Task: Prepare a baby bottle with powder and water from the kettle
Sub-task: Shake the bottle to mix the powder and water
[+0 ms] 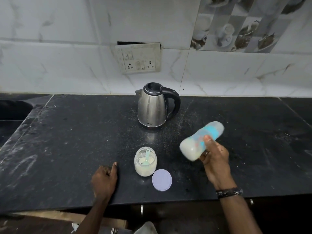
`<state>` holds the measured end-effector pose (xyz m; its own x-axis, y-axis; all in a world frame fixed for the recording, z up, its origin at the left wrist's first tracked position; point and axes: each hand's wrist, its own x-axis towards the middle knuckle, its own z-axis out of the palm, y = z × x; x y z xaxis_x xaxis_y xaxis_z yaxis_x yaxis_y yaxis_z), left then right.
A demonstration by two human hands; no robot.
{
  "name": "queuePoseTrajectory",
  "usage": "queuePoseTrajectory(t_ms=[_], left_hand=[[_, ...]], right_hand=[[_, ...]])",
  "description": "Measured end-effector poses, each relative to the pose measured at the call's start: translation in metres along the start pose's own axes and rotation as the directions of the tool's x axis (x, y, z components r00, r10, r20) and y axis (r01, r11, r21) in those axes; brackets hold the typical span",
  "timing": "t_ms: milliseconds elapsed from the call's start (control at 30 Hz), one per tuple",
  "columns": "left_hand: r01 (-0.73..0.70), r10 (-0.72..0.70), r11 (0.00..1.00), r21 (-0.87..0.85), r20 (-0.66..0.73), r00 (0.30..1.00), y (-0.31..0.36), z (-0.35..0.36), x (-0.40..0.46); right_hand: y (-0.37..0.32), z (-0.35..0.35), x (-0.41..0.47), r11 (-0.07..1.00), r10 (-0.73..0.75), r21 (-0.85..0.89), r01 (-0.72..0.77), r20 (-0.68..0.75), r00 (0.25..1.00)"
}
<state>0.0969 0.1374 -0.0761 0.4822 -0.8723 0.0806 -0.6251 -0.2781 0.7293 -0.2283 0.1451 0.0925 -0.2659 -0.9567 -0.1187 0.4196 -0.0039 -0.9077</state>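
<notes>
Up above the black counter, the right hand is gripping the baby bottle, fingers wrapped around its middle. The bottle is tilting, its base pointing down-left and its capped top up-right, and it is looking blurred. Pale, milky liquid is filling the lower end; a blue collar is sitting under a clear cap. Coloured print on its side is showing, but it is too smeared to read. The left hand is resting on the counter, fingers curled loosely and holding nothing. Between the hands, an open jar of pale powder is standing with a green scoop inside, its lilac lid lying just beside it. Behind, a steel kettle is standing upright with its black handle to the right, carrying small dark lettering too tiny to read.
</notes>
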Motion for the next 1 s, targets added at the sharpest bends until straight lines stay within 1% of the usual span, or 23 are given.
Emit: queuePoseTrajectory(t_ms=[67,100,133,167,200,233,300,333,400,433,467,500,533,567,600,667,700,767,833,867,933,967,1000], left_hand=[[-0.005,0.005,1.000,-0.005,0.005,1.000,-0.001,0.001,-0.002],[-0.009,0.009,1.000,-0.005,-0.002,1.000,0.000,0.002,-0.002],[-0.010,0.010,1.000,-0.001,-0.012,1.000,0.000,0.001,-0.002],[-0.006,0.006,1.000,0.000,-0.019,1.000,0.001,0.001,-0.002],[-0.003,0.003,1.000,-0.002,-0.019,1.000,0.001,0.000,-0.001],[-0.006,0.006,1.000,-0.002,-0.016,1.000,0.000,0.001,-0.001],[-0.011,0.011,1.000,-0.001,-0.008,1.000,-0.003,0.002,-0.001],[-0.006,0.006,1.000,0.001,-0.006,1.000,-0.004,0.003,-0.002],[-0.003,0.003,1.000,0.009,-0.012,1.000,-0.006,0.003,0.000],[-0.003,0.003,1.000,0.007,-0.013,1.000,-0.007,0.003,0.001],[-0.005,0.005,1.000,0.001,-0.010,1.000,-0.006,0.003,0.001],[-0.010,0.010,1.000,-0.004,-0.007,1.000,-0.006,0.003,0.001],[-0.019,0.019,1.000,-0.010,-0.005,1.000,-0.006,0.003,0.000],[-0.023,0.023,1.000,-0.017,-0.006,1.000,-0.006,0.004,-0.001],[-0.019,0.019,1.000,-0.023,-0.007,1.000,-0.006,0.004,-0.001],[-0.007,0.006,1.000,-0.016,-0.013,1.000,-0.005,0.003,0.000],[-0.010,0.010,1.000,-0.006,-0.013,1.000,-0.005,0.002,0.001],[-0.024,0.024,1.000,0.004,-0.005,1.000,-0.004,0.002,0.001],[-0.033,0.033,0.999,-0.008,-0.006,0.999,-0.002,0.002,-0.002],[-0.031,0.031,0.999,-0.009,-0.007,1.000,-0.002,0.001,-0.003],[-0.018,0.018,1.000,0.001,-0.007,1.000,-0.002,0.000,-0.002],[-0.017,0.017,1.000,0.002,-0.005,1.000,-0.002,-0.001,-0.001],[-0.022,0.022,1.000,-0.001,-0.002,1.000,-0.002,-0.001,-0.001]], right_hand=[[0.000,-0.002,0.005,0.995,0.039,0.097,-0.027,-0.128,0.991],[0.002,-0.002,0.005,0.997,0.055,0.049,-0.051,-0.104,0.993],[0.006,0.000,0.002,0.996,0.072,-0.051,-0.073,-0.027,0.997],[0.007,0.003,-0.003,0.988,0.076,-0.136,-0.067,0.055,0.996],[0.007,0.005,-0.005,0.986,0.057,-0.164,-0.043,0.080,0.995],[0.005,0.005,-0.005,0.989,0.030,-0.146,-0.018,0.083,0.996],[0.001,0.004,-0.001,1.000,0.025,0.004,-0.025,-0.041,0.999],[0.002,0.004,0.001,0.998,0.047,0.038,-0.044,-0.072,0.996],[0.004,0.008,-0.002,0.995,0.059,-0.085,-0.056,0.033,0.998],[0.004,0.010,-0.005,0.991,0.044,-0.128,-0.034,0.077,0.996],[0.003,0.011,-0.006,0.992,0.024,-0.129,-0.013,0.078,0.997],[0.001,0.009,-0.004,0.996,-0.004,-0.084,0.009,0.058,0.998],[-0.003,0.007,-0.001,1.000,-0.009,-0.004,0.009,-0.014,1.000],[-0.004,0.006,0.002,0.999,-0.001,0.054,0.005,-0.079,0.997],[-0.003,0.006,0.003,0.998,0.031,0.063,-0.024,-0.101,0.994],[0.001,0.006,-0.001,0.993,0.045,-0.109,-0.043,0.017,0.999],[0.001,0.006,-0.004,0.989,0.031,-0.149,-0.019,0.074,0.997],[-0.002,0.004,-0.005,0.995,-0.011,-0.102,0.019,0.074,0.997],[-0.006,0.002,-0.003,1.000,0.013,0.018,-0.012,-0.055,0.998],[-0.004,0.004,-0.003,0.999,0.038,0.023,-0.037,-0.065,0.997],[0.004,0.007,-0.008,0.992,0.035,-0.120,-0.028,0.050,0.998],[0.006,0.009,-0.012,0.989,0.026,-0.150,-0.012,0.089,0.996],[0.005,0.010,-0.014,0.992,0.005,-0.130,0.006,0.080,0.997]])
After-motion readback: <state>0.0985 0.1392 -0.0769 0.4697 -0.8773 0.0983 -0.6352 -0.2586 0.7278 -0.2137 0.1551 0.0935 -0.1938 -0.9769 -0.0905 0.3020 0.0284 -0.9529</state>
